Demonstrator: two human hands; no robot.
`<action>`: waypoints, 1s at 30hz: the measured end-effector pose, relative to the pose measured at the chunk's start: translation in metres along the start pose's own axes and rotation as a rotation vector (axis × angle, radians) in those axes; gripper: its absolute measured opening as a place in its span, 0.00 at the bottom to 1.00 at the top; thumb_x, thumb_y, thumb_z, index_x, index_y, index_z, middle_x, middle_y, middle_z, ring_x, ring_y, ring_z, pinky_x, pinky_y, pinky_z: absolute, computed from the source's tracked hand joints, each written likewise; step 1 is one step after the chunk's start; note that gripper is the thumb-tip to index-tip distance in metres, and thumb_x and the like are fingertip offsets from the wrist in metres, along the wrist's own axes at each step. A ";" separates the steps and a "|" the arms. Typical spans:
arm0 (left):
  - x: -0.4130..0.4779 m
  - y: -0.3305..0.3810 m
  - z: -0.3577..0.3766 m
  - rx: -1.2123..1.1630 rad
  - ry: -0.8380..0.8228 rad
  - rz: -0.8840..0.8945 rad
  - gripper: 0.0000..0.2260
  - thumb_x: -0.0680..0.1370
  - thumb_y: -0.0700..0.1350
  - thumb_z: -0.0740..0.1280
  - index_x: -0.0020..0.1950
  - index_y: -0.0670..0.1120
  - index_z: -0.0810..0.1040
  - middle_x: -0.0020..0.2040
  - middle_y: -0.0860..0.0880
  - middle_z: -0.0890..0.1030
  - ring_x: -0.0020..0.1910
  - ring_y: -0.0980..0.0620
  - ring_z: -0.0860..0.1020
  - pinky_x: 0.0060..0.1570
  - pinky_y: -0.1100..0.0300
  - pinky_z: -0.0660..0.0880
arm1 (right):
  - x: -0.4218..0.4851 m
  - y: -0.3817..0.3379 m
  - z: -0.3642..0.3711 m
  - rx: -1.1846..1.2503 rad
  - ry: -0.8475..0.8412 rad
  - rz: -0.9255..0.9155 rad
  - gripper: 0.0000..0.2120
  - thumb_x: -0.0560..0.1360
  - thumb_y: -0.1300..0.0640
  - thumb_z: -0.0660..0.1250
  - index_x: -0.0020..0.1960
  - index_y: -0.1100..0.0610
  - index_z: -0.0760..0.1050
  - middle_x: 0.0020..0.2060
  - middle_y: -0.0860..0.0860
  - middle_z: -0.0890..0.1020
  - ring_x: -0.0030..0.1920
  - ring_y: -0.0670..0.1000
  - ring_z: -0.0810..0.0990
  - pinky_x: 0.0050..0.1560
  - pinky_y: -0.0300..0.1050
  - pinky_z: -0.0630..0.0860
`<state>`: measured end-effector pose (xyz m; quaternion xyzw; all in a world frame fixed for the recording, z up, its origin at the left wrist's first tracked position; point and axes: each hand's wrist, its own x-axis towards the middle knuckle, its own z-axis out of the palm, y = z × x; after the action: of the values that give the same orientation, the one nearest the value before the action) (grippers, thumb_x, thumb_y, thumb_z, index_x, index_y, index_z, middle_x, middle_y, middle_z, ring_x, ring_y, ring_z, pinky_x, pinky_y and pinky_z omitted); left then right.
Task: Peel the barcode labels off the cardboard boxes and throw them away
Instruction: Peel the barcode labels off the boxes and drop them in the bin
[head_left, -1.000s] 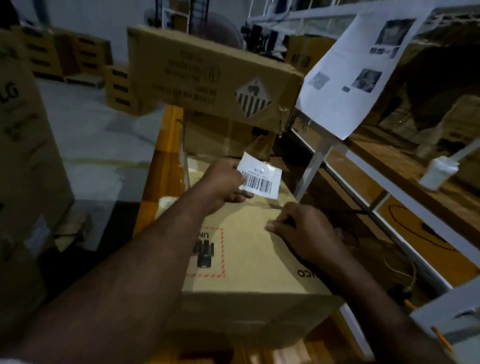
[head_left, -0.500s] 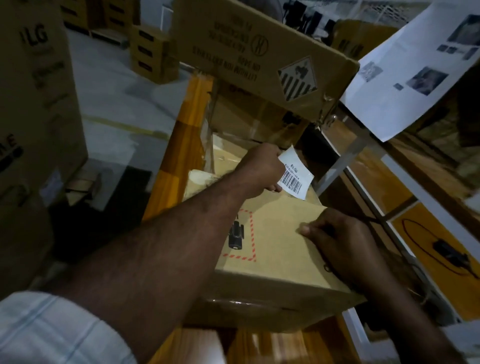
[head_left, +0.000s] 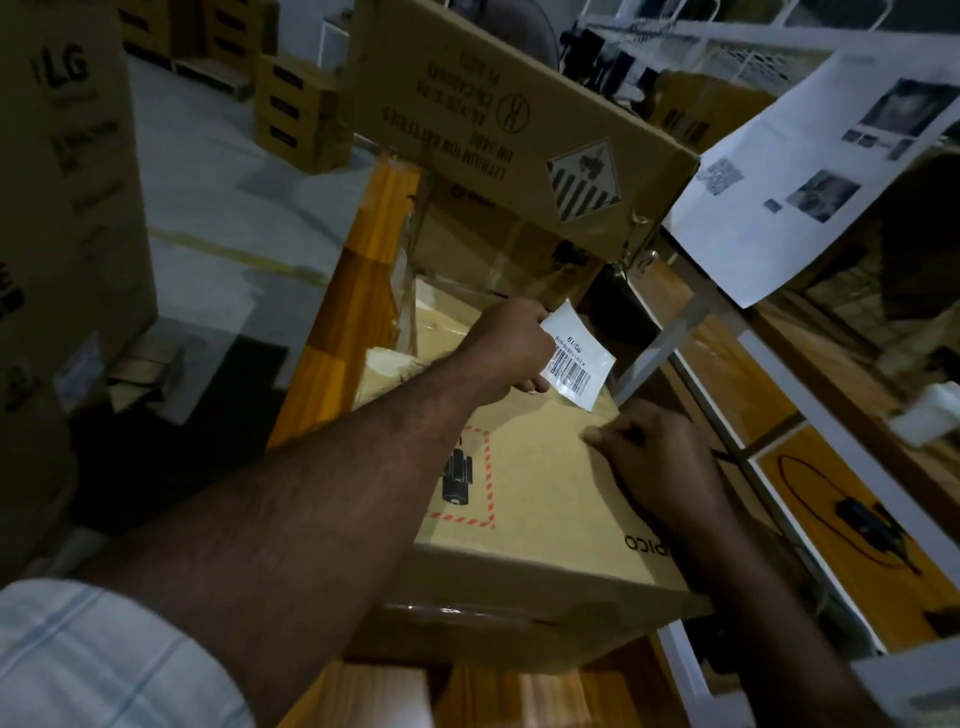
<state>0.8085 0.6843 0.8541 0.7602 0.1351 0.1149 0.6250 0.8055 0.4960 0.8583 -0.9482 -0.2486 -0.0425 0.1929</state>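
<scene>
Your left hand (head_left: 511, 348) pinches the barcode label (head_left: 577, 358) by one edge; the label hangs free at the hand's 3 o'clock, just above the top of the cardboard box (head_left: 540, 467). Your right hand (head_left: 660, 457), at 5 o'clock from the label, rests on the box's right edge, fingers curled under with nothing visible in them; a hazard-marked box (head_left: 519, 119) leans at 12 o'clock.

left hand (head_left: 511, 349) pinches barcode label (head_left: 574, 358)
</scene>
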 end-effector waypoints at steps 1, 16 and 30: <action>0.000 0.000 0.000 -0.013 0.003 -0.004 0.16 0.78 0.35 0.56 0.62 0.45 0.76 0.45 0.45 0.83 0.35 0.44 0.85 0.26 0.60 0.75 | 0.009 -0.006 0.004 -0.017 0.028 -0.006 0.08 0.73 0.44 0.70 0.41 0.47 0.77 0.41 0.44 0.81 0.44 0.46 0.80 0.46 0.56 0.80; -0.001 -0.001 -0.004 -0.079 0.007 -0.022 0.15 0.80 0.35 0.58 0.64 0.45 0.75 0.47 0.47 0.83 0.33 0.46 0.84 0.27 0.59 0.75 | -0.007 -0.020 0.017 -0.009 0.034 -0.071 0.09 0.73 0.41 0.69 0.39 0.45 0.77 0.41 0.40 0.79 0.47 0.44 0.78 0.52 0.58 0.77; 0.007 -0.003 -0.005 -0.101 0.010 -0.054 0.15 0.80 0.35 0.57 0.62 0.45 0.76 0.47 0.46 0.84 0.34 0.45 0.85 0.28 0.59 0.76 | -0.082 -0.048 -0.009 -0.151 -0.356 0.011 0.37 0.72 0.29 0.41 0.77 0.41 0.57 0.77 0.36 0.53 0.77 0.40 0.52 0.72 0.43 0.57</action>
<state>0.8130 0.6919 0.8522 0.7230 0.1528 0.1082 0.6650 0.7106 0.4937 0.8686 -0.9540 -0.2696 0.1086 0.0742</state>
